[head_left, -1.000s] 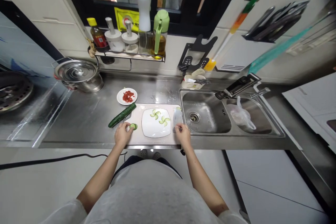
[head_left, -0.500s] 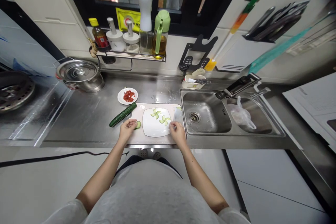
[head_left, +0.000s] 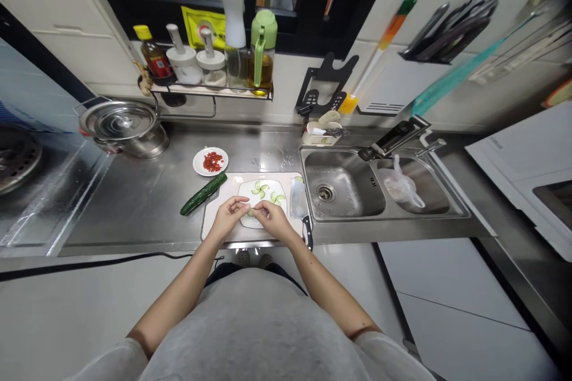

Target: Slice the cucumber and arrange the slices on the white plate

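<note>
My left hand [head_left: 229,216] and my right hand [head_left: 273,220] meet over the near part of a white plate [head_left: 244,189]. Between their fingertips they pinch a small cucumber slice [head_left: 251,211], mostly hidden by the fingers. On the plate, thin cucumber pieces lie in two pinwheel shapes, one cucumber pinwheel [head_left: 260,190] at the back and another at the right. Beneath the plate is a pale cutting board [head_left: 211,221]. A knife [head_left: 297,197] rests along the board's right side, its black handle toward me. A dark green cucumber [head_left: 204,193] lies to the left.
Behind the board stands a small white dish [head_left: 196,162] with chopped red pieces. A lidded steel pot [head_left: 149,141] is at the back left. On the right, a double sink [head_left: 353,214] holds a plastic bag [head_left: 399,183]. A rack of bottles [head_left: 210,92] hangs on the wall.
My left hand has moved right with the cucumber slice, from the board's left side to over the plate. My right hand has come left from the plate's right edge to meet it, uncovering the knife.
</note>
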A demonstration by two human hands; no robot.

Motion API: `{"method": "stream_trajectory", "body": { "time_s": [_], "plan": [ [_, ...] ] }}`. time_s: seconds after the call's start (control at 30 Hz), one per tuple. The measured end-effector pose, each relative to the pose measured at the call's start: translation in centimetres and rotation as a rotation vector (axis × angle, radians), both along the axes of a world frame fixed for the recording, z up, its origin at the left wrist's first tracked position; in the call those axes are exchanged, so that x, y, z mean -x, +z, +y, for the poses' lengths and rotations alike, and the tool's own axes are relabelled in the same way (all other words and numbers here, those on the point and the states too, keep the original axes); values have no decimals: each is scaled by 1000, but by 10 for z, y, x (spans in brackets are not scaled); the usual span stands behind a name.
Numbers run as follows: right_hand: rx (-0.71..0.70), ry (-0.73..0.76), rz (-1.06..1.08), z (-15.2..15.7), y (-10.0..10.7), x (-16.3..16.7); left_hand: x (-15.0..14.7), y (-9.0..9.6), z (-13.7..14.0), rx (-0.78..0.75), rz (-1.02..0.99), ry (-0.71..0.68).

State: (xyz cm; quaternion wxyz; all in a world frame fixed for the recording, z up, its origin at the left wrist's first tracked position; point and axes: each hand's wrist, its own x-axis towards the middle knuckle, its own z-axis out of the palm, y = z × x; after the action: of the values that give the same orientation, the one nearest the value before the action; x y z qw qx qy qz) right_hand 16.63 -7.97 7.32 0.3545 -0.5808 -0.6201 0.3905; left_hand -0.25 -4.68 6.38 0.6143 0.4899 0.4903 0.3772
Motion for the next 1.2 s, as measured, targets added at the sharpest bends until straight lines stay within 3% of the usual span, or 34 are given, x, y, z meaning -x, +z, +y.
{"method": "stream_trajectory", "body": {
  "time_s": [0.1, 0.2, 0.33, 0.47, 0.9, 1.07, 1.2],
  "plan": [
    [-20, -57, 10, 3, -1, -3, 2, -4, 1, 54, 61, 74],
    [-49, -75, 13, 5, -3, -6, 1, -5, 0, 192, 67, 11],
    [-91, -41, 16, 6, 0, -8, -7, -1, -1, 380, -57, -52],
    [-107, -26, 8, 4, 4, -10, -13, 4, 2, 468, -152, -36],
    [-71, -67, 5, 0, -11, -16, -19, 0, 12, 310, -77, 17],
    [2, -61, -13, -2, -24, -20, -22, -5, 15, 258, -73, 20],
    [90, -43, -49, -5, -35, -25, -23, -16, 18, 217, -69, -57]
  ]
}}
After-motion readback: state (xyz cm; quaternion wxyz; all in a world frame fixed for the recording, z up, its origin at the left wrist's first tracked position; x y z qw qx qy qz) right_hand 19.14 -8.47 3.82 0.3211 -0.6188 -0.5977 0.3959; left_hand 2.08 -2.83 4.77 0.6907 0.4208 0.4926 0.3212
